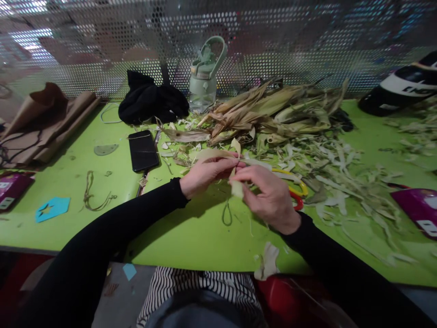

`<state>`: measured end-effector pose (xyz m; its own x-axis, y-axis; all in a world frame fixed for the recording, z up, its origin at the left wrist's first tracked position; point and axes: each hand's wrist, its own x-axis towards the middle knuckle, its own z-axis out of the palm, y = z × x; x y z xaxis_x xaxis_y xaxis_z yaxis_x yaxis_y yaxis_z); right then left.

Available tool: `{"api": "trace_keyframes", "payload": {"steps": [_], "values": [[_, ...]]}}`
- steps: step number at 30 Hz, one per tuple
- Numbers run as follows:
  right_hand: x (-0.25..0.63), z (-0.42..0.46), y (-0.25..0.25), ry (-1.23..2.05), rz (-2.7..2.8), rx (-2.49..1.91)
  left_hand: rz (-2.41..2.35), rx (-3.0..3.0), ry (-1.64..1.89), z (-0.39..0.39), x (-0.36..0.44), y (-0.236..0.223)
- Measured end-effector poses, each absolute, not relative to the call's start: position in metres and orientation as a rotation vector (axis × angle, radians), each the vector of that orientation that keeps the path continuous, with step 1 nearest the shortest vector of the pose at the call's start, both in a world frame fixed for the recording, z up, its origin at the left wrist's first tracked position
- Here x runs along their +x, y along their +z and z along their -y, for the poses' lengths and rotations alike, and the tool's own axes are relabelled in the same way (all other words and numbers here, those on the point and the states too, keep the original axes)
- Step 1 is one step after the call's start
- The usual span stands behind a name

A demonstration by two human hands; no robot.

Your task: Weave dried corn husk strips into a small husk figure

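Both hands meet over the green table, working on pale corn husk strips. My left hand pinches the strips between thumb and fingers, and one strip lies back across its knuckles. My right hand is closed on a folded end of husk, close against the left fingertips. How the strips cross between the fingers is partly hidden. Below the hands, a small loop of dark cord shows against the table. Yellow- and red-handled scissors lie partly behind my right hand.
A heap of dry corn husks and many shreds cover the back and right. A phone, black cloth, green bottle and brown paper stand or lie left and behind. A husk scrap overlaps the front edge.
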<state>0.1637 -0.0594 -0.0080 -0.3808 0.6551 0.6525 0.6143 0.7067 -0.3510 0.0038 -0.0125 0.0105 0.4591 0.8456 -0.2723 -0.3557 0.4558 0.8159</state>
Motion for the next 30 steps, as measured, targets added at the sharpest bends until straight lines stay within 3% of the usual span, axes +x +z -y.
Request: {"api": "trace_keyframes", "payload": {"steps": [6, 19, 26, 30], "values": [[0.171, 0.051, -0.002, 0.202, 1.702, -1.341, -0.769, 0.852, 0.697, 0.010, 0.002, 0.012], [0.175, 0.043, -0.013, 0.458, 1.709, -1.374, -0.681, 1.057, 0.840, 0.006, 0.000, -0.004], [0.175, 0.052, -0.008, -0.278, 2.125, -1.244, -0.883, 1.428, 0.941, -0.003, -0.005, -0.012], [0.177, 0.051, -0.002, -0.335, 2.103, -1.123, -0.751, 1.839, 0.793, -0.004, -0.011, -0.015]]}}
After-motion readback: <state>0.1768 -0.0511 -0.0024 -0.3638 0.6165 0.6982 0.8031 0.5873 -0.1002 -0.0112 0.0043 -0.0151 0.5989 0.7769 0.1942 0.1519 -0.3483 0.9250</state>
